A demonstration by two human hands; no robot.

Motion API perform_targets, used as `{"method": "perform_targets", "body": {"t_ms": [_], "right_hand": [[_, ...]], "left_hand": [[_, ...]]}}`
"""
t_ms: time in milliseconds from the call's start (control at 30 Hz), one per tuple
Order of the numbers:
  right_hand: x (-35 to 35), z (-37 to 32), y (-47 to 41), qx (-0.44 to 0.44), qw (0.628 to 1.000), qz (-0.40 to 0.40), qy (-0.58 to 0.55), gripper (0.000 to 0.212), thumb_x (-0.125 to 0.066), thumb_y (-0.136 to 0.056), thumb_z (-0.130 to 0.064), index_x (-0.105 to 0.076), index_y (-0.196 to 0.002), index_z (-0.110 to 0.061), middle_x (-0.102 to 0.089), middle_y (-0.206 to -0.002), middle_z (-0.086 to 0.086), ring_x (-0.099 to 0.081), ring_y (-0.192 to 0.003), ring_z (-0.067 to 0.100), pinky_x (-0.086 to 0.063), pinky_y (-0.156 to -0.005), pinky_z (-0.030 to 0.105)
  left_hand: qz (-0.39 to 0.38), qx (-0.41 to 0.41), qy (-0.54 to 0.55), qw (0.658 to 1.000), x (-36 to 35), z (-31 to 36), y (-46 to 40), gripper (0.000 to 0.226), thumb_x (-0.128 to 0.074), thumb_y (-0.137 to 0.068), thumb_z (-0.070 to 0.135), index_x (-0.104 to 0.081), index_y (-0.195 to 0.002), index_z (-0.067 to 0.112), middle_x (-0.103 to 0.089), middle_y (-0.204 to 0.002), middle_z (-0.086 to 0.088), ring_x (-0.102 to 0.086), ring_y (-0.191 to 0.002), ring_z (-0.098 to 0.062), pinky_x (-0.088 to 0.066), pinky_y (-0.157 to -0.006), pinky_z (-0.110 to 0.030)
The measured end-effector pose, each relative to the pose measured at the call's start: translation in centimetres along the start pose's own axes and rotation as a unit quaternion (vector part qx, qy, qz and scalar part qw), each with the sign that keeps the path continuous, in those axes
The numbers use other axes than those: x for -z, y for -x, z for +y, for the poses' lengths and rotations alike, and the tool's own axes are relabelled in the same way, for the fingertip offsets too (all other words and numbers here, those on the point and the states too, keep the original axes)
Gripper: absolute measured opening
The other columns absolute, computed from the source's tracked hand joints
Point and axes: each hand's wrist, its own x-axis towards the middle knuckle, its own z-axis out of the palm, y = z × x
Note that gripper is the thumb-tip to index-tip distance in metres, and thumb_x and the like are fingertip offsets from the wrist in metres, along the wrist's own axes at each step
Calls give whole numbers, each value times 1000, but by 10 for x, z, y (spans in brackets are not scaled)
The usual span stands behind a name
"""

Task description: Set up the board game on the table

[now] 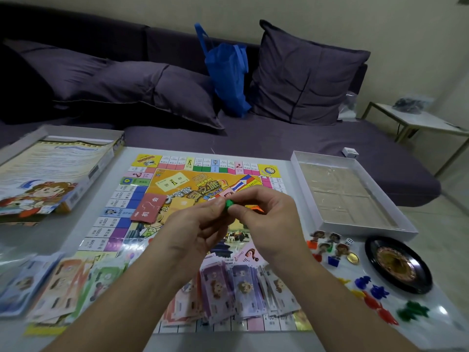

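Both hands met above the colourful square game board [177,189], the left hand [200,224] and right hand [266,219] together pinching a small green plastic piece [229,205] between their fingertips. Far right of the hands lay a shallow white cardboard box tray [299,163] holding a clear plastic insert. Far left, the printed box lid [50,174] held a rule sheet. Below the hands, paper money [241,283] lay fanned on the white surface [444,308]. Beyond stood a dark purple sofa [279,138].
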Motion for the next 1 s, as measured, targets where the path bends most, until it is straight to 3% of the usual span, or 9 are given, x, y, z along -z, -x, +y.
{"method": "perform_targets", "body": {"t_ms": [200, 333, 467, 633, 800, 900, 1000], "right_hand": [[2, 6, 0, 0, 1000, 1, -25, 23, -82, -85, 0, -82, -89, -23, -79, -90, -2, -74, -94, 20, -62, -89, 48], [3, 9, 1, 21, 1000, -5, -15, 28, -83, -83, 1, -81, -86, -27, -76, -92, -1, -73, -94, 23, -62, -84, 52], [4, 9, 2, 27, 998, 0, -53, 25, -81, -83, 4, -81, -86, -20, -77, -91, 1, -74, -92, 23, -62, -82, 45], [2, 12, 2, 19, 995, 17, -95, 27, -80, -83, 8, -80, -86, -19, -78, -90, 2, -74, -94, 22, -61, -85, 39], [8, 16, 5, 41, 998, 11, -42, 26, -83, -81, 7, -80, -86, -18, -75, -93, -2, -73, -94, 20, -61, -81, 42], [13, 20, 6, 69, 997, 6, 20, 25, -83, -80, 5, -78, -87, -19, -73, -94, -6, -70, -96, 19, -58, -82, 49], [16, 22, 8, 85, 995, -3, 56, 24, -82, -81, 3, -76, -88, -19, -71, -95, -8, -69, -98, 17, -57, -83, 48]], "left_hand": [[-4, 5, -2, 1000, -2, 2, 4, 43, -75, -77, 15, -74, -116, -2, -79, -101, -16, -79, -85, -19, -60, -64, -22], [-6, 9, 0, 1000, -3, -2, 4, 39, -73, -82, 12, -73, -118, -3, -78, -99, -17, -78, -84, -19, -61, -66, -22], [-12, -2, 15, 1000, -7, -6, 5, 45, -74, -75, 17, -73, -116, -2, -77, -94, -13, -76, -78, -16, -60, -70, -23], [-12, 1, 41, 999, -12, -10, 8, 31, -71, -78, 18, -77, -104, 4, -75, -87, -9, -70, -76, -15, -54, -84, -28], [1, 8, 5, 1000, -13, -12, 12, 20, -73, -74, 16, -83, -87, 6, -77, -88, -12, -75, -77, -15, -55, -86, -30], [8, 8, -13, 1000, -15, -14, 11, 31, -73, -72, 17, -78, -100, 2, -78, -90, -12, -74, -78, -18, -55, -85, -31], [5, 16, -21, 1000, -17, -17, 11, 31, -73, -73, 18, -77, -100, 4, -77, -93, -13, -73, -85, -21, -56, -86, -31]]}}
